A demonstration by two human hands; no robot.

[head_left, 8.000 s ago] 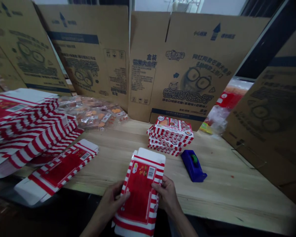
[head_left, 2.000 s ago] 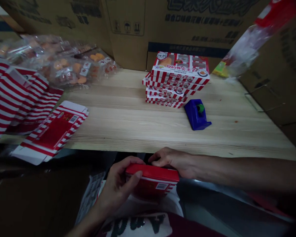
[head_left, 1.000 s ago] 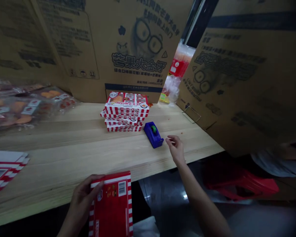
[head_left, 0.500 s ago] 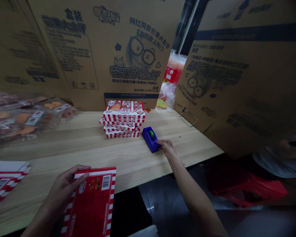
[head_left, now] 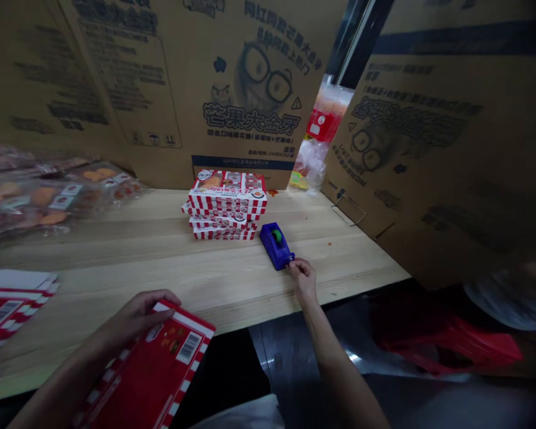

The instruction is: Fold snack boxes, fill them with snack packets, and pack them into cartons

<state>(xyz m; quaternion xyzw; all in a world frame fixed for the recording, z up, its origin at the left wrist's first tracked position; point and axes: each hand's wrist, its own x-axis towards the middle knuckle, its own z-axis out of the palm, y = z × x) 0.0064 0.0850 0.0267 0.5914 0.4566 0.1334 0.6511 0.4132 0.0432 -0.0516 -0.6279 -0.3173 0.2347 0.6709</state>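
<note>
My left hand (head_left: 136, 314) grips a folded red box with red-and-white striped edges (head_left: 152, 369) at the near edge of the wooden table (head_left: 170, 271). My right hand (head_left: 302, 275) reaches to the front end of a blue tape dispenser (head_left: 276, 244), fingers pinched together at its cutter end; what they pinch is too small to make out. Just left of the dispenser stands a stack of closed striped boxes (head_left: 226, 205).
Large brown cardboard cartons (head_left: 232, 89) wall the back and right side. Clear packets of orange snacks (head_left: 49, 196) lie at the far left, flat striped box blanks (head_left: 9, 301) at the near left. A red plastic stool (head_left: 442, 339) sits on the floor to the right.
My right hand has drawn slightly back from the dispenser's front with fingers pinched. My left hand has tilted the red box and lowered it at the table's edge.
</note>
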